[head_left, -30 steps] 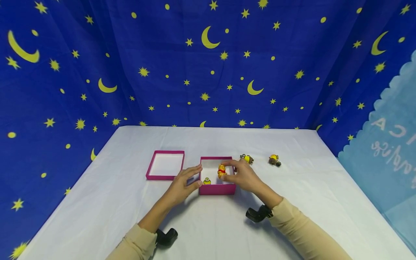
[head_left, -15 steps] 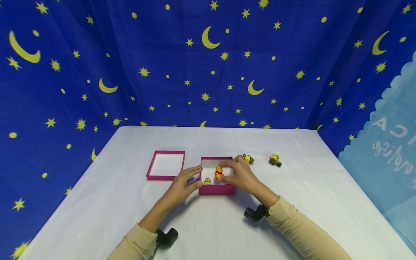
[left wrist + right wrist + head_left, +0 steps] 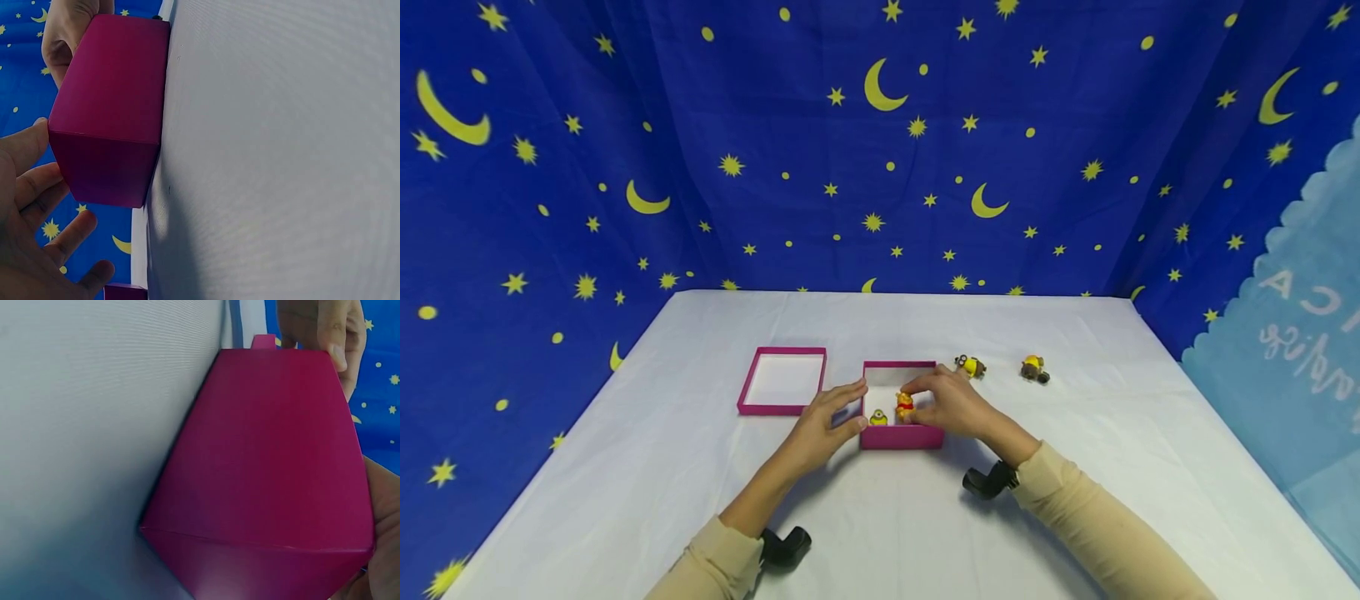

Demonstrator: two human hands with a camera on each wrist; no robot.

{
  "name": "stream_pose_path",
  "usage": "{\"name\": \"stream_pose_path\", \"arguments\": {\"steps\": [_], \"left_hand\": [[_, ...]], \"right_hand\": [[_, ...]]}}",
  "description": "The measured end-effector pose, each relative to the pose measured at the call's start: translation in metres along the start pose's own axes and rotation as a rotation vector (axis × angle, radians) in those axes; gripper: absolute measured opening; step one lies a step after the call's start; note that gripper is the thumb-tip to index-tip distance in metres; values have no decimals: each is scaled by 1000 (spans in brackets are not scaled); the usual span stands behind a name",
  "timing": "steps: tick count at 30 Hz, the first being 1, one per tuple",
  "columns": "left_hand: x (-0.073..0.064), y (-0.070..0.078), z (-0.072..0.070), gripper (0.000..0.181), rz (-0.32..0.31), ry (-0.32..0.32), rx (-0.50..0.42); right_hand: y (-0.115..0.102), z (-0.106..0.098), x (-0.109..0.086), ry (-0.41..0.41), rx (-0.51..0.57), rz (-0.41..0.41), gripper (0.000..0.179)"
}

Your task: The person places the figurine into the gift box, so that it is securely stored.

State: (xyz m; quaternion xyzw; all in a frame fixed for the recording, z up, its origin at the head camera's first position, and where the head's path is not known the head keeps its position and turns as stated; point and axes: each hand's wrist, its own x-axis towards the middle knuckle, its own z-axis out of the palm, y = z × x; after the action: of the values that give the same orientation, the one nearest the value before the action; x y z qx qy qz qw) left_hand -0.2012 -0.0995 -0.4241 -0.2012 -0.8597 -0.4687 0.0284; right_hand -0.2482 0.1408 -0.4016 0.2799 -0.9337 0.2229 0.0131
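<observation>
A magenta box [image 3: 901,438] with a white inside stands uncovered on the white table. My right hand [image 3: 955,406] reaches over its right side and pinches a yellow bear figurine in a red shirt [image 3: 905,405] between thumb and fingers, low inside the box. Just left of the bear, a one-eyed yellow minion figurine [image 3: 878,417] is in the front left corner. My left hand [image 3: 820,427] touches the box's left side with thumb and fingertips, its fingers spread and loosely straight in the left wrist view. Box walls [image 3: 269,450] hide the figurines from both wrist cameras.
The shallow magenta-rimmed lid [image 3: 782,410] lies inside-up left of the box. Two more yellow and brown figurines lie to the right: a goggled one [image 3: 973,367] behind my right hand and another [image 3: 1033,369] farther right. A blue star-and-moon curtain [image 3: 880,167] hangs behind the table.
My right hand has moved the bear figurine left and lower into the box, beside the minion figurine. The left hand has stayed at the box's side.
</observation>
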Motion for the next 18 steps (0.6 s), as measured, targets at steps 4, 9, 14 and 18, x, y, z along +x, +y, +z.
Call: {"name": "stream_pose_path", "arguments": {"steps": [4, 9, 14, 18], "left_hand": [[-1, 0, 0, 48, -5, -1, 0], [-1, 0, 0, 48, -8, 0, 1], [-1, 0, 0, 50, -4, -2, 6], [0, 0, 0, 50, -1, 0, 3]], "right_hand": [[1, -1, 3, -37, -22, -8, 38], [1, -2, 4, -75, -50, -22, 32], [-1, -5, 7, -125, -68, -12, 27], [-1, -6, 9, -164, -90, -10, 25]]}}
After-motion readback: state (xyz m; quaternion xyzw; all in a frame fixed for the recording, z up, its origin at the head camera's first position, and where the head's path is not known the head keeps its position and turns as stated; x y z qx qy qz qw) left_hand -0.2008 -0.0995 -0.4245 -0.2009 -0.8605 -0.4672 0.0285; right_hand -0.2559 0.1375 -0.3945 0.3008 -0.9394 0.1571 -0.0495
